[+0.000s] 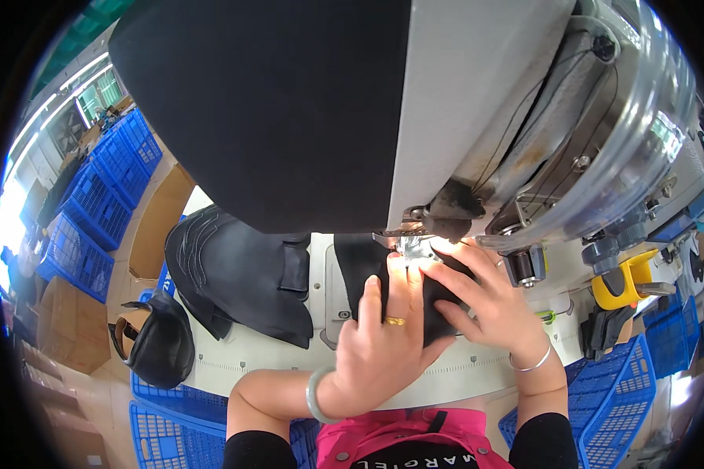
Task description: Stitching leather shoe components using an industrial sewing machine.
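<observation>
A sewing machine (477, 102) fills the upper part of the view, its lit needle area (414, 241) low over the bed. Under it lies a black leather-like piece (353, 262), partly covered by my hands and the machine head. My left hand (387, 328) presses on this piece with outstretched fingertips close to the presser foot; it wears a gold ring and a pale bangle. From the right, my right hand (489, 301) rests on the same piece, fingers spread, tips beside the foot. Neither hand is wrapped around anything.
Several stacked black leather-like panels (242, 273) lie on the white table (242, 371) to the left. A curved black leather-like piece (160, 344) hangs at its left edge. Blue crates (98, 203) line the far left; another blue crate (614, 399) stands lower right. A yellow-and-black tool (626, 283) sits right.
</observation>
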A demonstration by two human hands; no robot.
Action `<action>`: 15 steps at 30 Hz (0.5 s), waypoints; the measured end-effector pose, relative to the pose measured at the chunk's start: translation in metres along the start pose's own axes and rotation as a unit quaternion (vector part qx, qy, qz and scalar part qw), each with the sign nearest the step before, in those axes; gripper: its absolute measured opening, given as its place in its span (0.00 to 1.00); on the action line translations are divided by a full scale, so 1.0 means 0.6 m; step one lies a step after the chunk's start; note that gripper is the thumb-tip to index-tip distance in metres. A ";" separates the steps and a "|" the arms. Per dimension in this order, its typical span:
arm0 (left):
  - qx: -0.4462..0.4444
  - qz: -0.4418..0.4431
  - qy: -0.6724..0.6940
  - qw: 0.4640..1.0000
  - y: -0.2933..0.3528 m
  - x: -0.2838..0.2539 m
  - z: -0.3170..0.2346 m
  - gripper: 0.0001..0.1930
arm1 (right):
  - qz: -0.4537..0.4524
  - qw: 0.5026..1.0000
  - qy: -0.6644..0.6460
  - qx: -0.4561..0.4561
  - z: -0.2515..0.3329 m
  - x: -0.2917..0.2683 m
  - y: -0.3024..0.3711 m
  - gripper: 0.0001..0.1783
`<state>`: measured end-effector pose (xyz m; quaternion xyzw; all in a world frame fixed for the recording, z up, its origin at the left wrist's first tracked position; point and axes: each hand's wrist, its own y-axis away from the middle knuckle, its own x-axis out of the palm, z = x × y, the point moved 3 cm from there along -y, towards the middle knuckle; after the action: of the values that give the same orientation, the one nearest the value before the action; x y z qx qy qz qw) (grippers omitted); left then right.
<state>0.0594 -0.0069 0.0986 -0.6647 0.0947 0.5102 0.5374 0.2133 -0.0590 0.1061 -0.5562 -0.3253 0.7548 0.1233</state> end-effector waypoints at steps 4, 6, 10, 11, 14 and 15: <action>0.061 -0.010 0.220 0.974 -0.019 -0.019 0.077 0.30 | -0.026 1.000 -0.002 -0.013 -0.003 0.010 0.002 0.28; 0.105 0.006 0.282 0.954 -0.031 -0.017 0.115 0.31 | -0.034 0.999 -0.013 -0.007 -0.007 0.012 0.003 0.26; 0.165 -0.003 0.339 0.926 -0.040 0.001 0.136 0.31 | -0.039 0.999 -0.031 -0.007 -0.012 0.015 0.002 0.26; 0.164 -0.009 0.343 0.925 -0.039 0.004 0.136 0.31 | -0.044 0.998 -0.047 -0.005 -0.014 0.015 0.001 0.25; 0.167 -0.012 0.355 0.920 -0.033 0.009 0.128 0.30 | -0.054 0.996 -0.069 -0.001 -0.021 0.014 -0.002 0.24; 0.160 -0.018 0.338 0.927 -0.030 0.009 0.125 0.30 | -0.060 0.995 -0.075 0.001 -0.022 0.014 -0.003 0.24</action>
<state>0.0310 0.0635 0.1126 -0.7044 0.3395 0.2238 0.5818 0.2226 -0.0486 0.0985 -0.4775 -0.3655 0.7858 0.1444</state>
